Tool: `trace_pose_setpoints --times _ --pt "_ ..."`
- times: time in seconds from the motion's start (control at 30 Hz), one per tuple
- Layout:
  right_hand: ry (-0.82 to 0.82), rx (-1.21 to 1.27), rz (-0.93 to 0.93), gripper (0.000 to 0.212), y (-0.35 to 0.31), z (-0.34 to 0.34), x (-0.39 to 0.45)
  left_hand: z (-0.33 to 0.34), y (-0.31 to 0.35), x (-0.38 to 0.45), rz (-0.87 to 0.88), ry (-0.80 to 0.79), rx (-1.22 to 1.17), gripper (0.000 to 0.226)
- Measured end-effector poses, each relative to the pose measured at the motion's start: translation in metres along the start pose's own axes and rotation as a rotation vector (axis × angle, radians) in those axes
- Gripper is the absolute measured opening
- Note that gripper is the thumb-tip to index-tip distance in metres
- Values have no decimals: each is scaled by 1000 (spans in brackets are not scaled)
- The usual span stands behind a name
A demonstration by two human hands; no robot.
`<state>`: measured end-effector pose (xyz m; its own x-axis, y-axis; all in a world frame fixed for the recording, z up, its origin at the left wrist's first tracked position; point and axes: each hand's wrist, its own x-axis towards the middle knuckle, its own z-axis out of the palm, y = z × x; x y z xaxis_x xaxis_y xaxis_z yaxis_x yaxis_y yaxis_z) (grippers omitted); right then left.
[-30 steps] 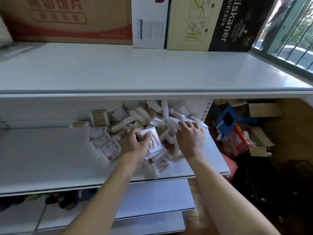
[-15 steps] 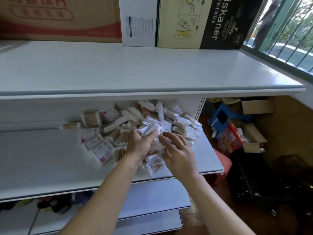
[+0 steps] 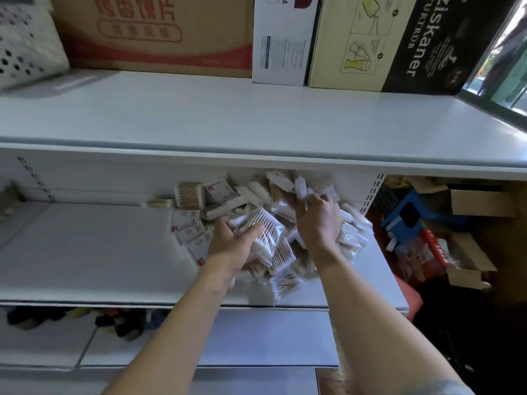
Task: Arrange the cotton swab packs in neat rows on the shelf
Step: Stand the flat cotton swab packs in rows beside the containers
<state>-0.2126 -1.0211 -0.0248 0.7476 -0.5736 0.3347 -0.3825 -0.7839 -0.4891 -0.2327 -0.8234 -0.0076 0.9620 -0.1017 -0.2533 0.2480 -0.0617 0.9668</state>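
packs: clear wrapped swab bundles, jumbled mid-frame on shelf | left hand: grasps one pack | right hand: fingers curled into heap, grip unclear

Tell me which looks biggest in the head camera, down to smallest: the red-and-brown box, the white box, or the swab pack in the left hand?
1. Red-and-brown box
2. White box
3. Swab pack the left hand holds

The boxes run past the frame's top edge, so only their visible parts count.
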Motion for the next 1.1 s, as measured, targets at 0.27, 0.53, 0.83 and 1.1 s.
trace_pose_setpoints --times 0.27,0.53,0.83,1.1 --pt "343 382 -204 13 12 -38 -63 23 8 -5 -30 10 -94 59" --pt "199 412 -576 27 26 -35 -107 40 18 -22 -83 -128 -324 36" --pt "81 69 -363 38 -9 -10 -1 -2 15 -22 3 16 -348 48" --pt "19 -49 -317 44 -22 2 25 -25 4 -34 9 100 -393 55"
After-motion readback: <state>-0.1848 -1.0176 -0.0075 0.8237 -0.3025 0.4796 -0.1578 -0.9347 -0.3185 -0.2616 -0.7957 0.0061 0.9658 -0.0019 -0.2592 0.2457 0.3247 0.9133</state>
